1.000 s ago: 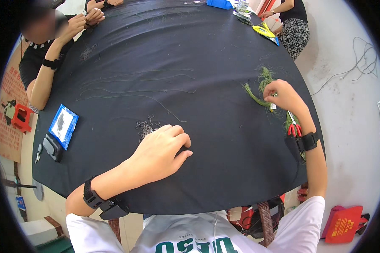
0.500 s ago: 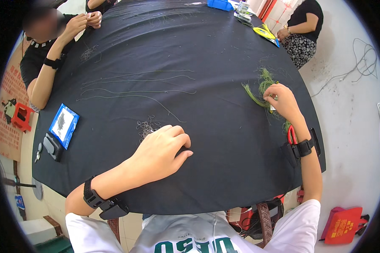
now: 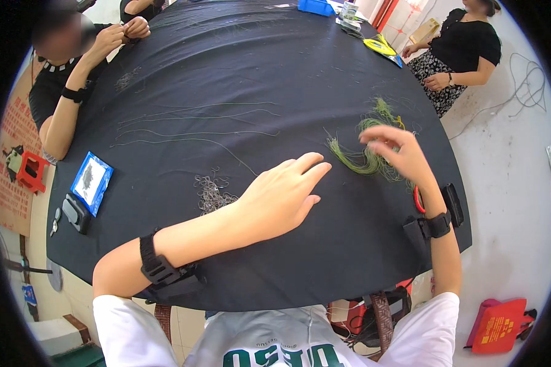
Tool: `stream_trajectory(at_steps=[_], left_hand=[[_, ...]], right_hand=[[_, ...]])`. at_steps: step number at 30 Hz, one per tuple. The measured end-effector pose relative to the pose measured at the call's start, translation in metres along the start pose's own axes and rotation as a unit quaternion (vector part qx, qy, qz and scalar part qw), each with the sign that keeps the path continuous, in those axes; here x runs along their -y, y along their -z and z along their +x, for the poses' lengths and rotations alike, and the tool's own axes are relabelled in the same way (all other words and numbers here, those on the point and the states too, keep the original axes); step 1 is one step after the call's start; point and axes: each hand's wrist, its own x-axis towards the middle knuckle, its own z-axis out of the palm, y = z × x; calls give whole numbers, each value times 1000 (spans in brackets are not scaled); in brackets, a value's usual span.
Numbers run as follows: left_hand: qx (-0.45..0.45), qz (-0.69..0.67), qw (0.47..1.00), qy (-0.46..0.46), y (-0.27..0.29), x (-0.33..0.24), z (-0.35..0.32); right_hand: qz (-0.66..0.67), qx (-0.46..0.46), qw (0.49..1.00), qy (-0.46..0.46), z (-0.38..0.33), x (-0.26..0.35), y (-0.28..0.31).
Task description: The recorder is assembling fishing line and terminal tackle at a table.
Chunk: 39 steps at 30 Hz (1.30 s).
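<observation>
On the round tabletop point(image 3: 239, 67) draped in black cloth, the left hand point(image 3: 281, 196) lies flat and spread, palm down, holding nothing, its fingertips pointing toward a loose bundle of thin green fibre strands point(image 3: 364, 156) that lies just beyond them. The right hand point(image 3: 395, 153) hovers over the far side of that bundle with its fingers curled and drawn near the thumb; whether it actually pinches a strand cannot be told, since the fingers are blurred. The strands look very light, limp and prone to tangling, so they would likely handle best when taken near one gathered end and drawn out singly rather than grabbed in the middle. Just left of the left wrist sits a small heap of thin grey wire loops point(image 3: 213, 192), and several long thin strands point(image 3: 196, 125) lie stretched across the cloth further out. A blue rectangular tray point(image 3: 92, 182) rests at the tabletop's left edge.
</observation>
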Motion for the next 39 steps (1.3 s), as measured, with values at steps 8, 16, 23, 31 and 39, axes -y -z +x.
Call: stream_trajectory(at_steps=[8,16,23,31,39], left_hand=[[-15,18,999,33,-11,17,23],[-43,-29,998,44,-14,32,31],[-68,-40,996,39,-20,42,40],[-58,10,995,83,-25,44,44],[-25,20,994,100,-24,41,49]], right_hand=[[-276,-62,958,49,6,-34,9],[-32,-35,997,-58,2,-7,-4],[-137,-6,990,43,-8,-13,-5],[-101,-3,994,49,-9,-6,-11],[-88,-13,995,36,-10,-6,-14]])
